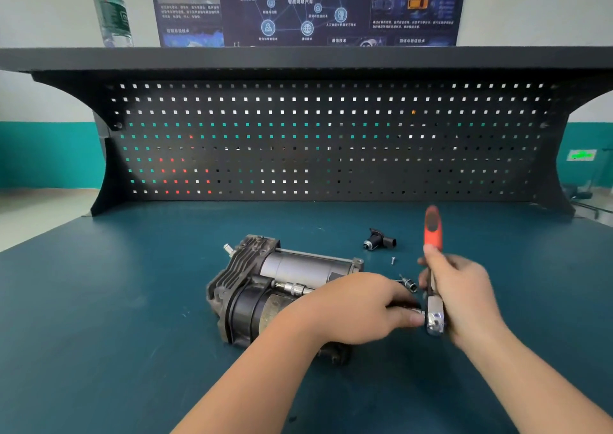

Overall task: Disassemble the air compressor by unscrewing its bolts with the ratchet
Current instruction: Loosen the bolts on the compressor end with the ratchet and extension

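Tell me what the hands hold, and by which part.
Right hand grips the ratchet mid-handle. Left hand holds the extension bar near the ratchet's head.

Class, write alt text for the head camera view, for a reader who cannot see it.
A person's right hand grips a red-handled ratchet while the left hand holds its extension bar against an air compressor lying on a blue workbench. A small black part, a loose screw and a socket lie behind the hands.
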